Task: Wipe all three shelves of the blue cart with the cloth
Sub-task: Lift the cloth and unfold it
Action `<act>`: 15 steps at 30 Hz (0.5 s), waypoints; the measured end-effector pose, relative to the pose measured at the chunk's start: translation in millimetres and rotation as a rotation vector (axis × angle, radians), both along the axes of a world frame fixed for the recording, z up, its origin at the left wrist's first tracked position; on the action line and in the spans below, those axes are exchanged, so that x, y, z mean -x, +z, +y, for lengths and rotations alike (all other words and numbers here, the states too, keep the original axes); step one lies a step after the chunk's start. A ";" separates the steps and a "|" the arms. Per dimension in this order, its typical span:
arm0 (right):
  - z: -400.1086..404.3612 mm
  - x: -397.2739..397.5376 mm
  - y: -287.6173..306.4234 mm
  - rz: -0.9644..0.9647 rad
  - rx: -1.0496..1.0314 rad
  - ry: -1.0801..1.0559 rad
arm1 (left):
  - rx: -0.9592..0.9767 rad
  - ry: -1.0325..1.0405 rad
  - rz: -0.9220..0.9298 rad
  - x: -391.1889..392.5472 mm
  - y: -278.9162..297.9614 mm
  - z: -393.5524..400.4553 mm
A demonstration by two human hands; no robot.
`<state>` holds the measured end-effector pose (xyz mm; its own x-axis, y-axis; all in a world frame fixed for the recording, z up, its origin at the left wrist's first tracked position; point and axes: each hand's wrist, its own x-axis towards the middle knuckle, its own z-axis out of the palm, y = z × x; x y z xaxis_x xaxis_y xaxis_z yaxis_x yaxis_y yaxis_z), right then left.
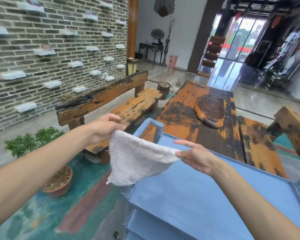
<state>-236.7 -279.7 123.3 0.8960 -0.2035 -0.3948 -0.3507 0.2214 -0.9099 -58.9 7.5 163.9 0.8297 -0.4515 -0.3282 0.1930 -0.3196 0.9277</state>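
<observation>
A white terry cloth point(135, 158) hangs spread in the air between both hands, over the left end of the blue cart point(206, 196). My left hand point(104, 127) pinches its upper left corner. My right hand point(196, 155) pinches its right corner, with the index finger stretched out. The cart's top shelf is a flat blue tray with a raised rim and a handle point(152, 125) at its far left end. A lower shelf point(145, 224) shows beneath its near left edge. Any shelf lower than that is hidden.
A worn orange-and-black wooden table point(215, 132) with a round wooden tray point(210, 110) stands just beyond the cart. A wooden bench point(111, 103) runs along the brick wall at left. Two potted plants point(59, 181) sit on the green floor to the cart's left.
</observation>
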 end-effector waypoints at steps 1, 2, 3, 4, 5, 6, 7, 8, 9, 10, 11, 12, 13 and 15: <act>2.8 -1.0 3.8 0.061 0.117 0.025 | -0.003 -0.073 0.027 -3.5 1.8 1.6; 5.2 -3.3 7.7 0.118 0.244 0.052 | -0.009 -0.155 0.046 -7.4 3.2 3.7; 5.8 -5.7 11.7 0.168 0.377 0.087 | -0.027 -0.237 0.045 -9.9 4.4 5.3; 6.5 -9.8 15.0 0.206 0.500 0.121 | -0.067 -0.308 0.017 -13.5 4.7 7.1; 7.2 -13.9 18.5 0.236 0.603 0.149 | -0.146 -0.367 -0.055 -18.0 4.1 8.8; 7.1 -17.6 22.5 0.258 0.676 0.164 | -0.262 -0.412 -0.177 -21.8 2.7 9.1; 7.4 -21.9 27.3 0.271 0.714 0.163 | -0.383 -0.451 -0.324 -26.4 1.0 8.6; 8.1 -24.9 33.1 0.276 0.718 0.168 | -0.475 -0.487 -0.466 -29.3 -0.6 6.7; 9.7 -27.8 39.3 0.284 0.705 0.187 | -0.525 -0.518 -0.585 -32.7 -2.3 5.4; 11.6 -30.7 44.8 0.291 0.686 0.213 | -0.537 -0.546 -0.662 -36.7 -4.0 4.7; 12.8 -32.7 49.9 0.295 0.678 0.234 | -0.535 -0.565 -0.708 -40.8 -5.3 3.8; 13.9 -34.0 53.2 0.302 0.701 0.250 | -0.530 -0.569 -0.742 -45.3 -6.6 2.8; 13.7 -33.9 54.8 0.302 0.754 0.272 | -0.525 -0.564 -0.780 -49.6 -8.0 0.8; 13.4 -37.1 54.4 0.266 0.893 0.310 | -0.507 -0.546 -0.849 -60.7 -11.9 -4.0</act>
